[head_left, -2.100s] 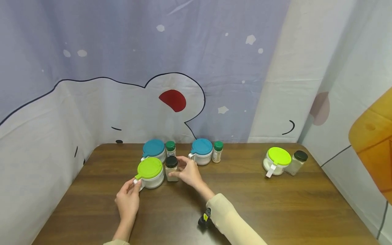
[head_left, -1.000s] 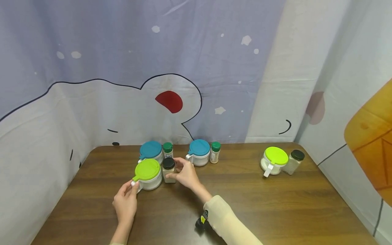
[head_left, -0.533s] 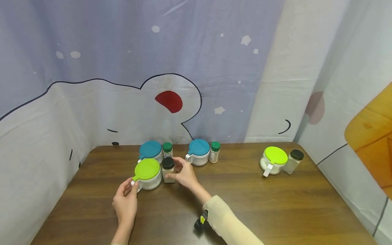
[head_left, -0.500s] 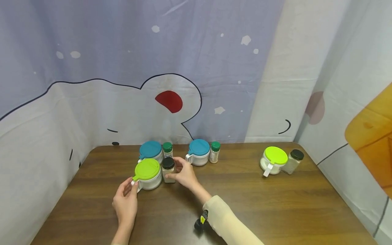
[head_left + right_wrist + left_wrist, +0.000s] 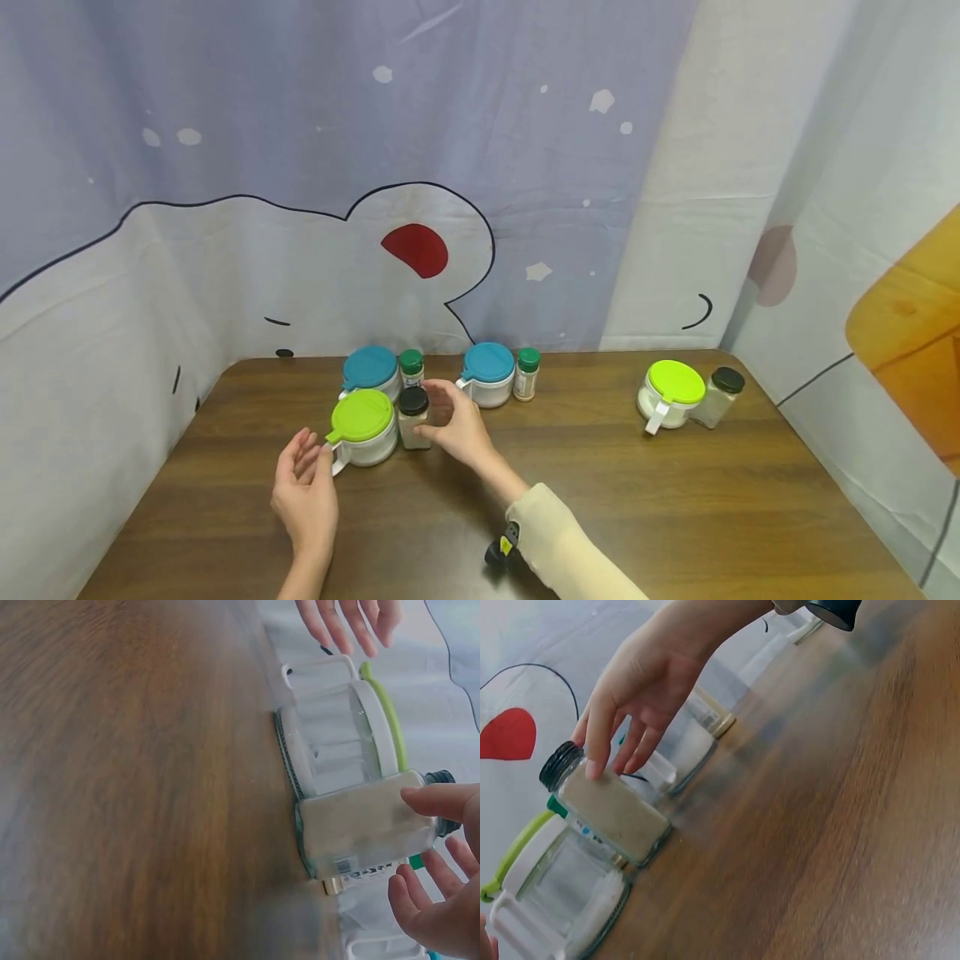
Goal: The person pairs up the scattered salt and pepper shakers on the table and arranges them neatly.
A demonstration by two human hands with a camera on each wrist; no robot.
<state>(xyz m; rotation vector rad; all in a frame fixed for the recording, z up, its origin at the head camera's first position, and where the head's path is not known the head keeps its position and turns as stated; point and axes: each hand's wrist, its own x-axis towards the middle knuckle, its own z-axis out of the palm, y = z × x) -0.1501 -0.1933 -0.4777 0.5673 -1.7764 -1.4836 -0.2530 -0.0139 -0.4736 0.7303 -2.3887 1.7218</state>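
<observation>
A square glass jar with a black cap (image 5: 415, 427) and pale powder inside stands upright at centre left. My right hand (image 5: 461, 427) is around its right side, thumb at the glass and other fingers spread apart in the right wrist view. Touching or nearly touching the jar's left side is a clear seasoning pot with a lime-green lid (image 5: 362, 417). My left hand (image 5: 306, 492) hovers beside that pot's white handle (image 5: 322, 666), fingers loose and holding nothing; a gap shows between them in the right wrist view.
Behind stand two blue-lidded pots (image 5: 371, 367) (image 5: 488, 363) and two green-capped shakers (image 5: 412, 364) (image 5: 528, 373). Far right are another lime-lidded pot (image 5: 673, 390) and black-capped jar (image 5: 717, 398). A printed curtain (image 5: 525, 167) borders the wooden table (image 5: 600, 500).
My left hand has let go of the lime-lidded pot's handle and drawn back slightly left. My right hand's fingers have loosened from the black-capped jar. Pot and jar stay in place.
</observation>
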